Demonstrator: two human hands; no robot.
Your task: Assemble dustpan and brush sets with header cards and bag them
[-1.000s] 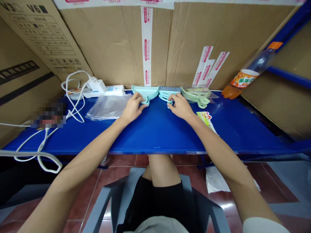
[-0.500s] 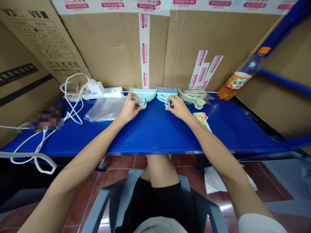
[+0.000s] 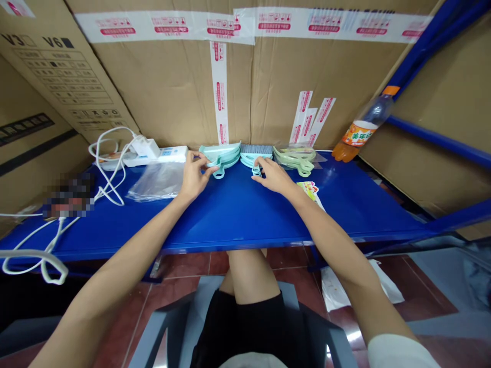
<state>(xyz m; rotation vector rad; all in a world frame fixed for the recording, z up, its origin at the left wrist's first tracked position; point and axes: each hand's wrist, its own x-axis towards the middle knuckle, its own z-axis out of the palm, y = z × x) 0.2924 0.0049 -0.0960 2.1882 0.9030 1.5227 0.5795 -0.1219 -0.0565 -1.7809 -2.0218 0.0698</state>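
One stack of light teal dustpans (image 3: pixel 226 155) sits near the centre of the frame, at the back of the blue bench (image 3: pixel 230 217), handles pointing towards the bottom of the frame. The left hand (image 3: pixel 196 174) is nearly closed, with thumb and fingertips pinched on the handle of the topmost pan, which lies slightly askew over the one below. Just right of centre, teal brushes (image 3: pixel 257 150) with grey bristles lie beside the dustpans. The right hand (image 3: pixel 271 176) curls over their handle end, fingers and thumb drawn together on it; how firmly, I cannot tell.

Farther right lie a pale green set (image 3: pixel 295 159) and, lower, a bright printed packet (image 3: pixel 309 190). An orange-capped bottle (image 3: pixel 360 130) leans at the upper right. Left of centre are clear plastic bags (image 3: pixel 155 183), with a white power strip (image 3: pixel 174 153) and looped cables (image 3: pixel 100 153) farther left. A large taped carton (image 3: pixel 169 87) fills the upper middle.
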